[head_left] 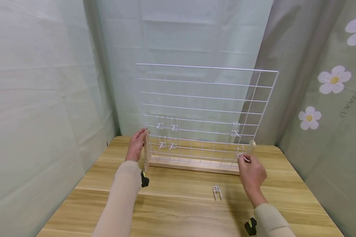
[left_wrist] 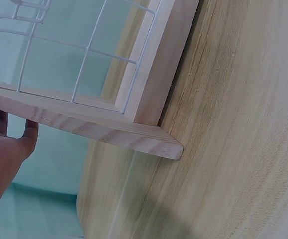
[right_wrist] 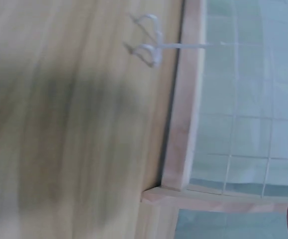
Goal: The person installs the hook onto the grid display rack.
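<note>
A white wire grid rack (head_left: 207,68) stands upright in a pale wooden base (head_left: 192,165). My left hand (head_left: 134,146) grips the upper part of the left wooden side post (left_wrist: 99,130), with fingers on both of its faces. At the grid's lower right, my right hand (head_left: 253,171) pinches a white wire hook (head_left: 239,153), its two curved ends up against the grid wires. Only fingertips of that hand show at the edge of the right wrist view. Another white double hook (head_left: 217,191) lies loose on the table in front of the base.
Several white hooks hang on the grid: a pair on an upper row (head_left: 174,126), a pair lower down (head_left: 162,144), and one at the right (head_left: 235,130). The wooden table (head_left: 178,214) has pale curtains (head_left: 178,36) behind and at both sides.
</note>
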{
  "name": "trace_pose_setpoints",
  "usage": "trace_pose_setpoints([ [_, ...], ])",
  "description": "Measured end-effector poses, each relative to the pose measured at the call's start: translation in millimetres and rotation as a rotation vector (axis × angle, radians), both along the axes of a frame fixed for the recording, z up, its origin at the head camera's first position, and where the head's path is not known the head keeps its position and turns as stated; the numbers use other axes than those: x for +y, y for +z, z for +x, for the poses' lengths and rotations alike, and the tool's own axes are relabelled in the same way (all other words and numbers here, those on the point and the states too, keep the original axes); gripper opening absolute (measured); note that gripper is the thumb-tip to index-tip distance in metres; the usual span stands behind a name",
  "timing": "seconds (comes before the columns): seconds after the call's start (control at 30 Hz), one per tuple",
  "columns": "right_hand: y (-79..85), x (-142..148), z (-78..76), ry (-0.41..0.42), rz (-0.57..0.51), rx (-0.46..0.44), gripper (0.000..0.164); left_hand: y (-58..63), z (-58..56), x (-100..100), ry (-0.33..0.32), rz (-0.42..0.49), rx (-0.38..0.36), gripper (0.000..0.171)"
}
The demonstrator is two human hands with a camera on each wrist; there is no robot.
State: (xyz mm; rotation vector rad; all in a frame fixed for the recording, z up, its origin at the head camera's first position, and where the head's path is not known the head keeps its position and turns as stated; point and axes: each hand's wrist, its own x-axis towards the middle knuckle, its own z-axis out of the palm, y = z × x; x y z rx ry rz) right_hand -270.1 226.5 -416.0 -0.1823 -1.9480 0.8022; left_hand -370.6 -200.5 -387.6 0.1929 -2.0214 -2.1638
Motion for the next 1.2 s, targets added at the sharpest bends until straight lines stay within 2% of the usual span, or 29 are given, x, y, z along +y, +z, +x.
trace_pose_setpoints([
  [0.33, 25.8, 10, -7.9, -0.094, -0.089, 0.061, 0.02, 1.0, 1.4, -1, -0.017, -0.004, 0.001, 0.053],
  [0.57, 47.9, 15, -13.8, -0.1, -0.152, 0.048, 0.024, 0.9, 0.3, -1, -0.019, -0.006, -0.007, 0.053],
  [0.8, 64.5, 16, -21.1, -0.089, -0.14, 0.056, 0.025, 1.4, 1.1, -1, -0.013, -0.01, -0.006, 0.053],
  [1.2, 79.1, 17, -30.4, -0.091, -0.17, -0.011, 0.032, 0.5, 1.0, 0, -0.012, 0.005, -0.001, 0.052],
])
